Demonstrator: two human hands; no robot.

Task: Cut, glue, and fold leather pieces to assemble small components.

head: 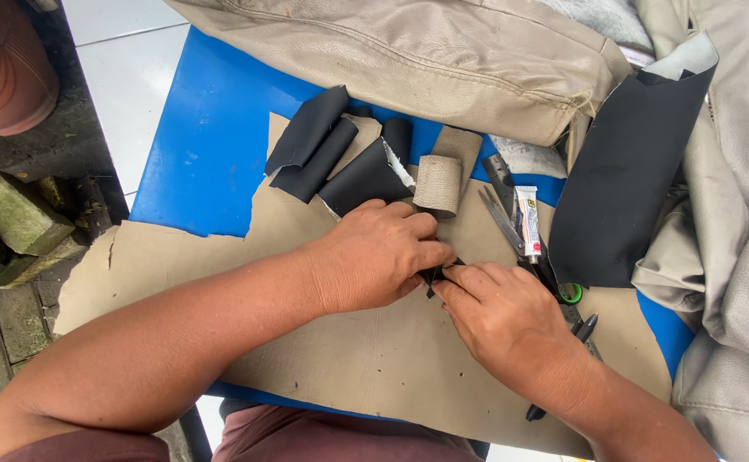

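Black scrap (437,275), small and dark, pinched at centre frame between both sets of fingertips, lying over the tan sheet (340,359) that covers the lower half of the blue table (203,145). Left hand (374,255) curled over from the left, fingers closed down on the scrap's upper edge; right hand (503,316) coming in from lower right, thumb and forefinger nipped tight on the same bit. Looks like a fold-or-press step, judging by the pinch: tiny piece being creased or stuck, both hands committed. Next move likely calling for steady pressure and a careful release on one side, without letting the scrap spring back. Just right of centre, glue tube (527,222) lying beside scissors (504,224), near the hands. Above centre, rolled black strips (323,150) and a tan roll (439,183); further right, a large black panel (622,171); along the top edge, a beige cushion cover (408,51). Hidden: most of the scrap, buried under knuckles and fingertips, true shape and size impossible to call. Scissor handles partly masked by the right hand, only a green loop (572,293) peeking out. Dark pen-like tool (584,328) at lower right half covered by the wrist, kind unclear.
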